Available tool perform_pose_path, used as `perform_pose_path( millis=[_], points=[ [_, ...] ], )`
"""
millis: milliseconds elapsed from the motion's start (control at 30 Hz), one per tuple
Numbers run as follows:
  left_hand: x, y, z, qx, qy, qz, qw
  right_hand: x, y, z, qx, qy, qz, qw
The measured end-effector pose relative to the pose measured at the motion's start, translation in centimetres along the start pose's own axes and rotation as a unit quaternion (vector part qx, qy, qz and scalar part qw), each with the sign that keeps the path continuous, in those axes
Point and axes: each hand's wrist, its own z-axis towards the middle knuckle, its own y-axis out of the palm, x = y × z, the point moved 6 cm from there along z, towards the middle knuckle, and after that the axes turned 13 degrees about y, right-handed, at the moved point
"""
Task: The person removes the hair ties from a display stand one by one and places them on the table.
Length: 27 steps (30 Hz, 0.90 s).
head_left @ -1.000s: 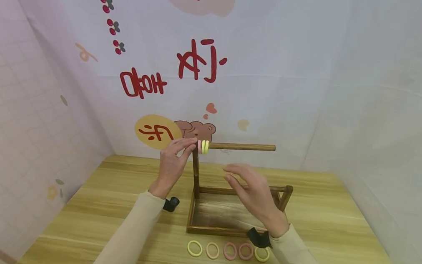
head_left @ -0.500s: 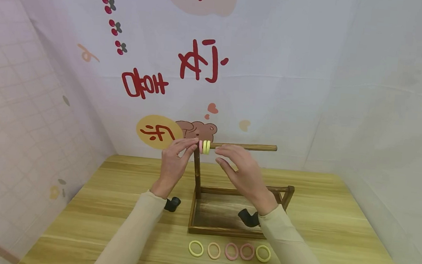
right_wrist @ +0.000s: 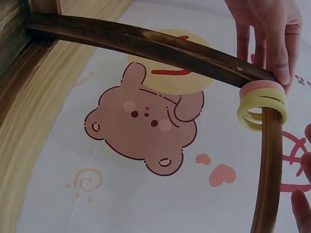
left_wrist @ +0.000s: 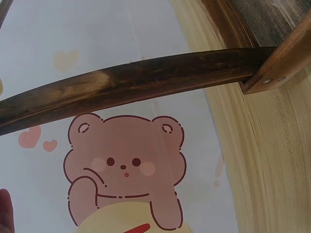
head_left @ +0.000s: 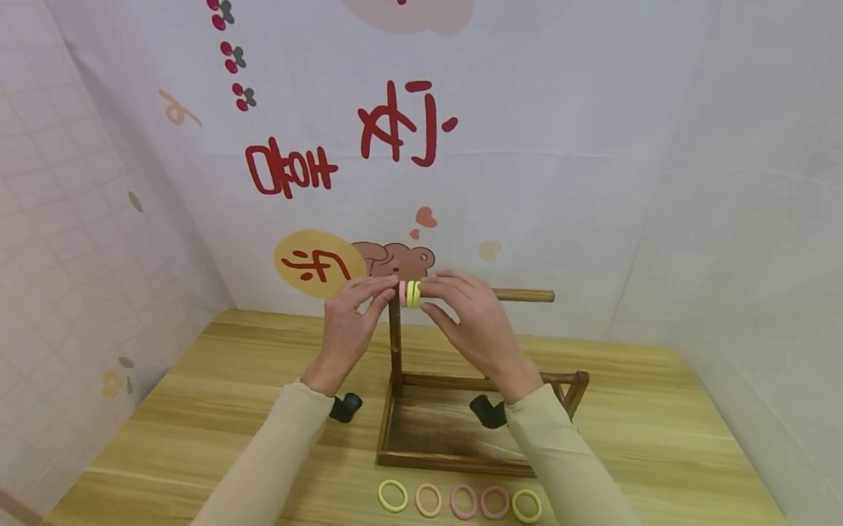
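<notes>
Just now the right hand [head_left: 478, 318] has come in: half a second ago it was a little farther out along the stand's rod, and before that it was down over the tray, clear of the rod altogether. The dark brown wooden stand with a shallow tray [head_left: 449, 464] sits on a pale wood-grain table [head_left: 174, 425], and its straight brown rod [head_left: 524, 294] runs sideways from the top of the post.

Threaded around that rod, at the post end, are one pink round ring [head_left: 402, 294] and two yellow round rings [head_left: 410, 297], the pink one nearest the post. From where I stand, the right thumb and fingers are spread about the rod just beside the yellow pair; whether they touch I can't tell. The left hand [head_left: 348, 323] pinches the stand's top corner, where rod meets post, and it hasn't shifted.

To my eye, this brings the work to the threaded rings, with one hand steadying the stand and the other within reach of them. On the stand's near side, the row of five loose yellow, peach and pink rings [head_left: 452, 500] lies untouched.
</notes>
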Motion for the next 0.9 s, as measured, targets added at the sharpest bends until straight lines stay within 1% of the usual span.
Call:
perform_pose_path(
  millis=[200, 433, 533, 733, 900],
  points=[
    [0.2, -0.1, 0.0, 0.006, 0.011, 0.001, 0.9999, 0.4, 0.6, 0.3, 0.000, -0.011, -0.015, 0.9998],
    [0.2, 0.0, 0.0, -0.002, 0.003, 0.001, 1.0000, 0.8, 1.2, 0.6, -0.017, -0.013, -0.035, 0.9992],
    [0.3, 0.0, -0.1, -0.007, 0.008, 0.003, 0.9999, 0.9, 1.5, 0.5, -0.019, -0.022, -0.049, 0.9984],
    [0.3, 0.1, 0.1, -0.008, 0.009, 0.005, 0.9999, 1.2, 2.0, 0.5, -0.007, -0.043, -0.084, 0.9955],
    [0.3, -0.1, 0.2, -0.005, 0.011, 0.007, 0.9999, 1.2, 2.4, 0.6, -0.014, -0.042, -0.107, 0.9933]
  ],
)
